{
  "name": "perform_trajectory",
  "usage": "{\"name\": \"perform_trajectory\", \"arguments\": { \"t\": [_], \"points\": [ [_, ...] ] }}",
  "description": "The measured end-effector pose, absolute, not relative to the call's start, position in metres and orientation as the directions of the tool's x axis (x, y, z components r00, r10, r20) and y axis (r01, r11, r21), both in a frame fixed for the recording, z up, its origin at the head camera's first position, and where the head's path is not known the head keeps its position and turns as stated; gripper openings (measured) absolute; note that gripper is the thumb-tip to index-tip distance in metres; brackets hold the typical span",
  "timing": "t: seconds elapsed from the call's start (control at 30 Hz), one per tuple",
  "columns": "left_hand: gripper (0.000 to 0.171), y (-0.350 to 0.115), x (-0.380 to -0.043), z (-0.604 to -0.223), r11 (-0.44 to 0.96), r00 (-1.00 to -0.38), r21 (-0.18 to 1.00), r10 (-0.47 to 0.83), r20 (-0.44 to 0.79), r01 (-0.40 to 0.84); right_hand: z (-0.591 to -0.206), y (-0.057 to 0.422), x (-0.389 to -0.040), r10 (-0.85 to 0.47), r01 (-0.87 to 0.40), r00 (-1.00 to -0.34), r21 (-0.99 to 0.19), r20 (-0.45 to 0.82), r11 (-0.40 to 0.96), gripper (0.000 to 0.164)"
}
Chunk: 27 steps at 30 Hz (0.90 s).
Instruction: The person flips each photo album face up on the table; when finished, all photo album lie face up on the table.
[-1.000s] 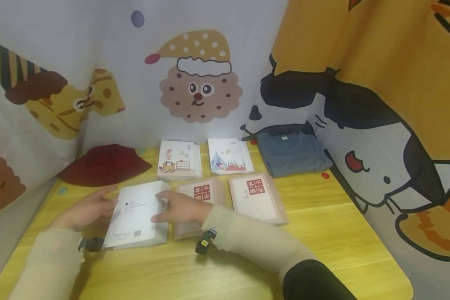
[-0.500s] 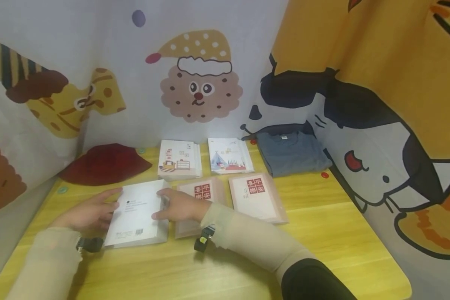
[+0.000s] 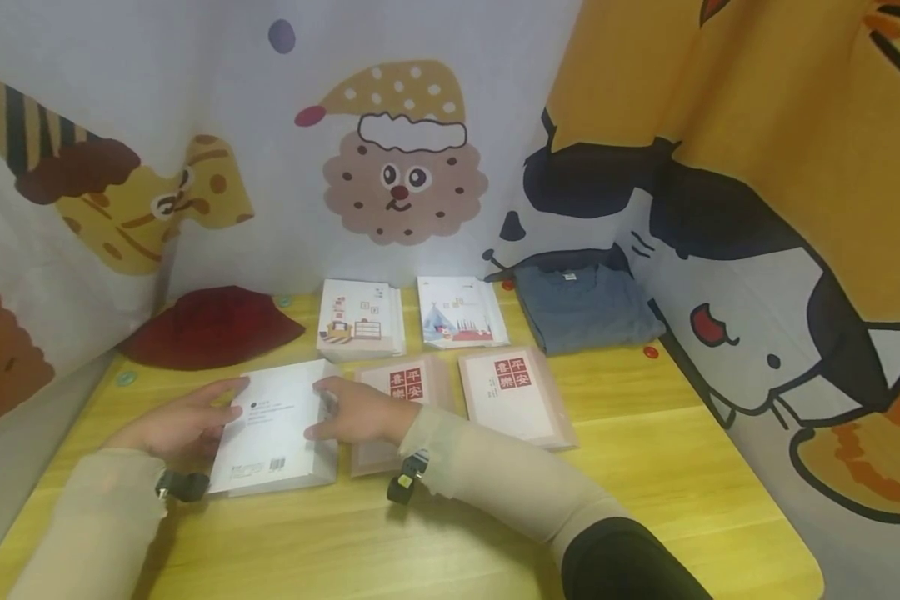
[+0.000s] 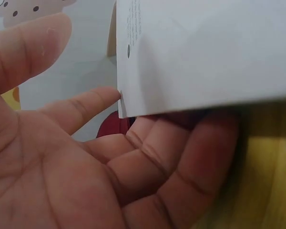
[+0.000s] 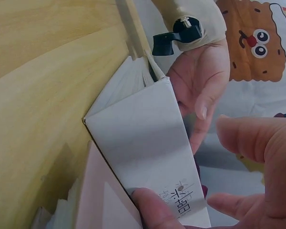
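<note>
A thick white book with small print and a barcode lies between both hands at the table's left. In the left wrist view, my left hand has its index fingertip at the book's corner. Other fingers bend under its edge, their tips partly hidden, and the thumb stands away. My right hand is at the book's right side. The right wrist view shows one finger resting on the spine, while the thumb and another finger stand apart over the cover side. Pages show at the near end.
Two pink-bordered books with red characters lie to the right, one partly behind the right hand. Behind stand two stacks of illustrated books, a dark red hat and a folded blue-grey garment. Printed curtains border the yellow table.
The left hand has shifted slightly along the book's left edge. The right hand and the white book stay nearly in place.
</note>
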<state>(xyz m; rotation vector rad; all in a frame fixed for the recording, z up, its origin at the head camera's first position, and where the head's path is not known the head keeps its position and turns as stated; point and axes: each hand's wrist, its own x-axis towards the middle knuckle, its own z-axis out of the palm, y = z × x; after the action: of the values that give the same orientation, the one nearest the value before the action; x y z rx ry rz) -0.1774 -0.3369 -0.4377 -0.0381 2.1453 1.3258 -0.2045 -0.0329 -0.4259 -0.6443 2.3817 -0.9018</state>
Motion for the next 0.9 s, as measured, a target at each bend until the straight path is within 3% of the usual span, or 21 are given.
{"name": "perform_trajectory", "arguments": {
  "t": [0.2, 0.9],
  "points": [
    [0.083, -0.3366, -0.1792, -0.4373, 0.532, -0.821, 0.788, 0.27, -0.504, -0.309, -0.4271, -0.0322, -0.2042, -0.58, -0.229, -0.761, -0.717, -0.29, 0.658, 0.085],
    [0.085, -0.3391, -0.1761, -0.4413, 0.443, -0.822, 0.833, 0.297, -0.486, -0.332, -0.4302, -0.0335, -0.204, -0.587, -0.239, -0.757, -0.713, -0.288, 0.659, 0.081]
  ]
}}
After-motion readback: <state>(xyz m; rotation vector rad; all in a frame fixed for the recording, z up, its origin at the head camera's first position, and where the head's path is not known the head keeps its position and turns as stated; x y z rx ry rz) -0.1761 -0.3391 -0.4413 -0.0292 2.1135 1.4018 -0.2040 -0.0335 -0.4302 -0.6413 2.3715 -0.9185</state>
